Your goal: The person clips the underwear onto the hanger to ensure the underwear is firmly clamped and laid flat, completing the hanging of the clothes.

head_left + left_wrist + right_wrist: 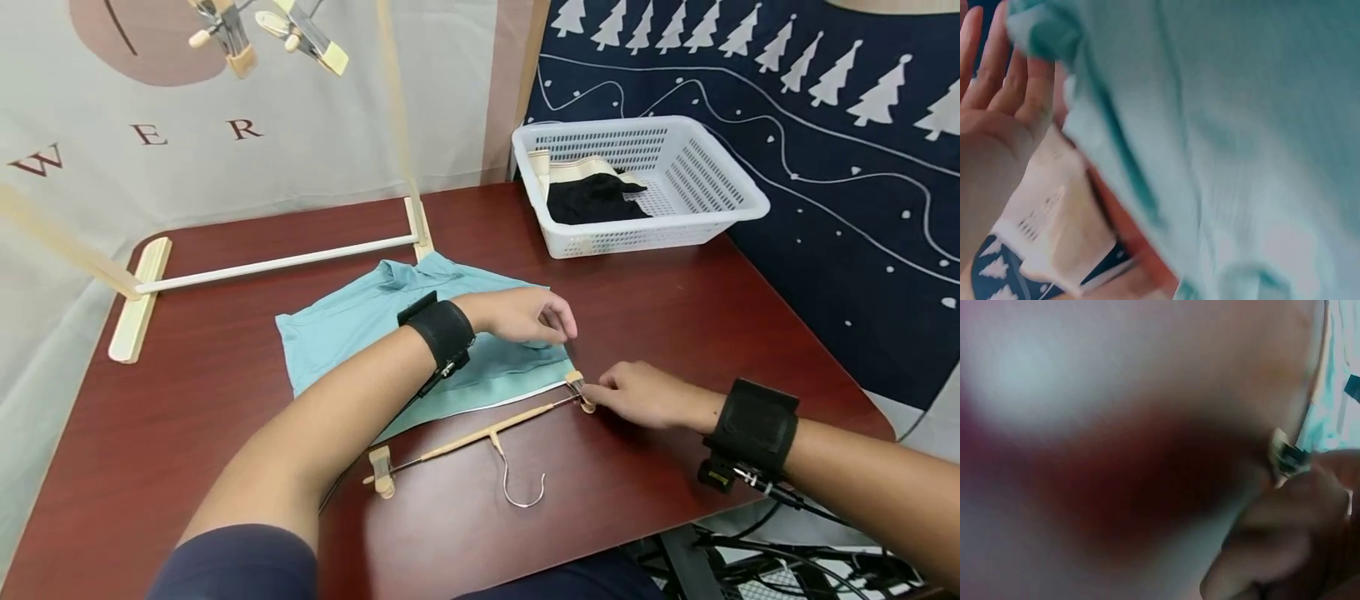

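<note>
The wooden clip hanger (480, 437) lies flat on the dark red table (195, 400), just in front of the teal garment (375, 321), its wire hook (517, 483) pointing toward the person. One clip (381, 472) sits free at the left end of the bar. The other clip (579, 390) is at the right end, right by the garment's near corner, and that's where the action is: the right hand (645, 396) has its fingertips pinched on that clip. The right wrist view is badly blurred, but it does show curled fingers (1291, 519) against the small clip (1286, 456).

The left hand (525, 315) rests across the teal garment, just behind and to the left of the right hand, fingers loosely bent near the same corner. Whether it actually holds cloth, I cannot tell from the head view. In the left wrist view the fingers (997, 81) look fairly straight beside the teal fabric (1222, 137).

Further out, a white plastic basket (720, 192) stands at the far right of the table with dark and cream cloth (592, 196) inside. A pale wooden rack (277, 262) stands at the back left, and two more clips (262, 33) hang overhead.
</note>
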